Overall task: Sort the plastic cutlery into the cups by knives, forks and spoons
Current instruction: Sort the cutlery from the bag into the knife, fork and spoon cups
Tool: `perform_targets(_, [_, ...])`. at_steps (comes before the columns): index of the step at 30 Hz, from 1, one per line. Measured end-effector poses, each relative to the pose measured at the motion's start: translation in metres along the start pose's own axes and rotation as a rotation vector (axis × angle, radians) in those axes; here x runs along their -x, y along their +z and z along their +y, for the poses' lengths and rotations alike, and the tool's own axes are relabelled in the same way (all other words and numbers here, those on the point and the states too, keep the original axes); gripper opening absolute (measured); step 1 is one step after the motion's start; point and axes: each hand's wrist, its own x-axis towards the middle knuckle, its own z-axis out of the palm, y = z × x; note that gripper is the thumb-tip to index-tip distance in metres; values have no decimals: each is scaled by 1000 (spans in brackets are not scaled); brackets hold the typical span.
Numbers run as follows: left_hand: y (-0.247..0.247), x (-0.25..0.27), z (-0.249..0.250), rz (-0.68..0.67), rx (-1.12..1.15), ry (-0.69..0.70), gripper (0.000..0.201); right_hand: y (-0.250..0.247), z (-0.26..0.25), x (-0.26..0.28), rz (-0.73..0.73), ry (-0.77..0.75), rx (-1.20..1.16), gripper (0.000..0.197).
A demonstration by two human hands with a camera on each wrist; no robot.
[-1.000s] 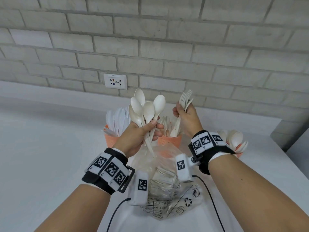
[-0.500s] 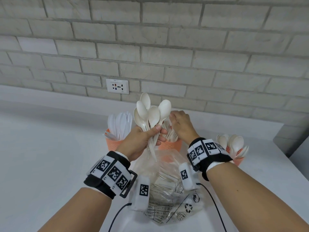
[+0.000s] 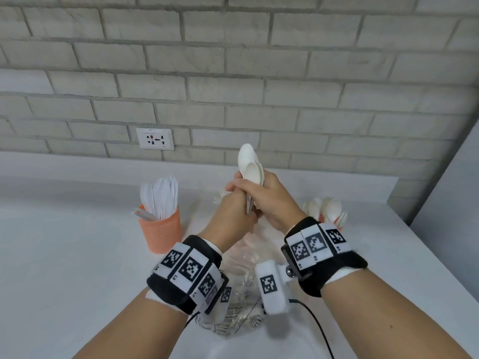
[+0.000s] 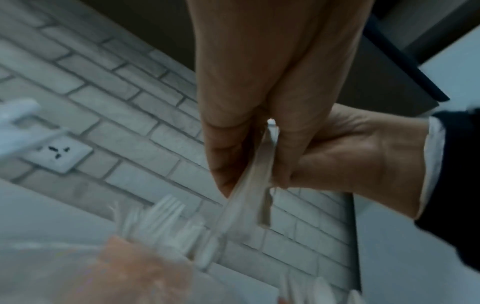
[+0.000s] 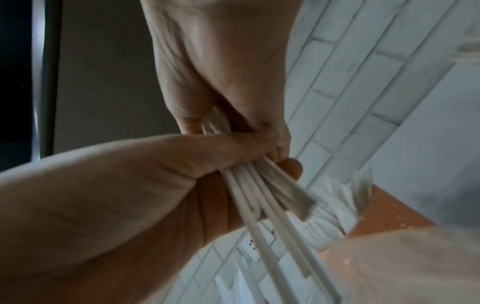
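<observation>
Both hands hold one bundle of white plastic spoons [image 3: 250, 165] upright above the table's middle. My left hand [image 3: 232, 203] grips the handles from the left, and my right hand [image 3: 268, 196] wraps them from the right, touching the left. The spoon handles [image 5: 270, 201] fan out below the fists and show too as handles [image 4: 255, 181] in the left wrist view. An orange cup of knives [image 3: 160, 230] stands on the left. The orange fork cup [image 5: 389, 218] is mostly hidden behind the hands; fork tips [image 3: 222, 195] peek out. A cup of spoons [image 3: 327, 211] stands on the right.
A clear plastic bag [image 3: 239, 270] with more cutlery lies on the white table [image 3: 64, 255] under my wrists. A brick wall with a socket [image 3: 155, 138] runs along the back. The table's right edge [image 3: 425, 244] runs diagonally near the spoon cup.
My right hand dropped its forks into the middle cup, then moved left and closed on the spoon bundle beside my left hand. The spoons are now bunched tighter.
</observation>
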Motion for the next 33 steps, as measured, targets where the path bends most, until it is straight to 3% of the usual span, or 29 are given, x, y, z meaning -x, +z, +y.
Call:
perform_targets(4, [23,-3,17,-71,14,66,63,-37,-2,8,119,-119,-110,15])
perform_targets(8, [45,-10,29,-104,42,-41,81,-92,-14,10,346,-226,-152,10])
perform_targets(13, [86,-22,34,-142,180,-177,94,-148,1,7,482,-270,-164,9])
perform_targets(18, [127,-27,37,-167,169,-229,92,-159,50,2,493,-169,-159,23])
perform_targets(21, [144,-31,33,-148,126,-224,85,-160,70,3,455,-150,-103,42])
perform_targets(24, [154,-32,32,-130,139,-210,83,-160,78,2,417,-156,85,51])
perform_targets(29, [156,-34,32,-95,120,-202,81,-159,82,-5,390,-107,481,31])
perform_targets(33, [157,-33,33,-91,121,-208,75,-159,84,-5,275,-21,1016,31])
